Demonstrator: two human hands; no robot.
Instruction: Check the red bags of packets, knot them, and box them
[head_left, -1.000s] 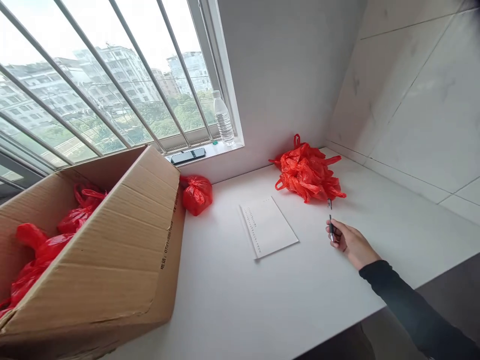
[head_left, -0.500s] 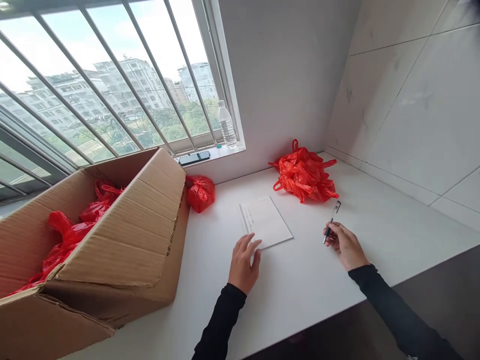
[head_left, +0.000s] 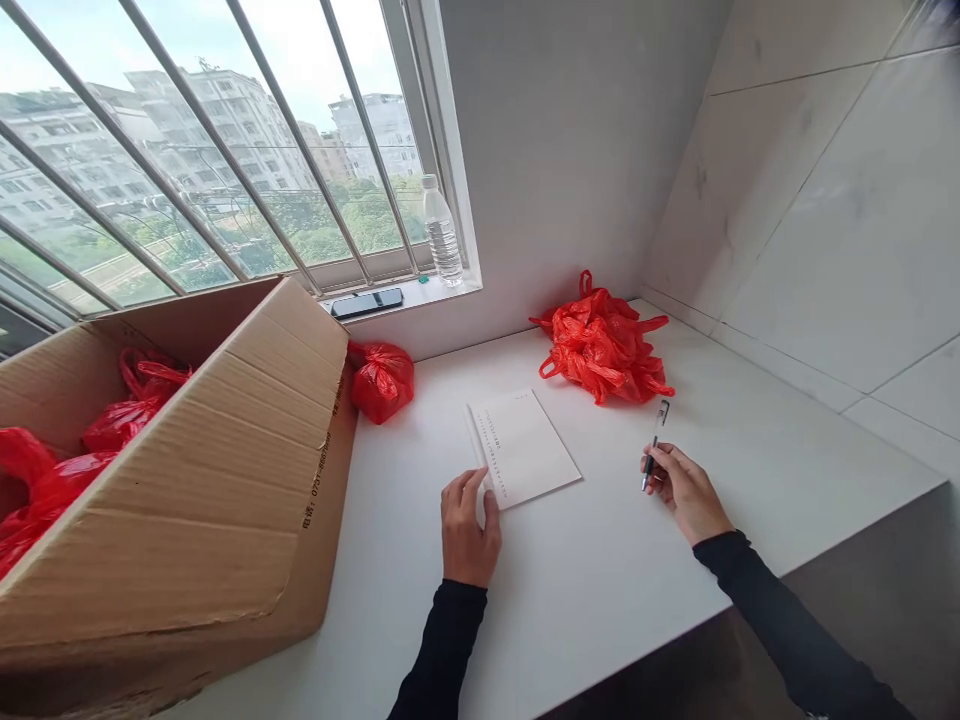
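A white notepad (head_left: pixel 536 450) with a column of small dark marks along its left side lies on the white table (head_left: pixel 570 600). My left hand (head_left: pixel 470 525) rests at the pad's lower left corner, fingers apart and holding nothing. To the right of the pad, my right hand (head_left: pixel 686 490) grips a pen (head_left: pixel 655 448) with a clear barrel and a black grip. The pen stands nearly upright, its metal tip pointing down. From this angle I cannot tell whether the tip touches the table.
A large open cardboard box (head_left: pixel 247 480) with red plastic bags (head_left: pixel 67 490) inside fills the left. One tied red bag (head_left: pixel 382 382) sits beside it, and a heap of red bags (head_left: pixel 604 340) lies behind the pad. On the sill are a phone (head_left: pixel 367 303) and a water bottle (head_left: pixel 442 235).
My left hand has drawn back slightly to the left, off the pad's lower edge toward its corner. My right hand still holds the pen. The whole view has shifted a little.
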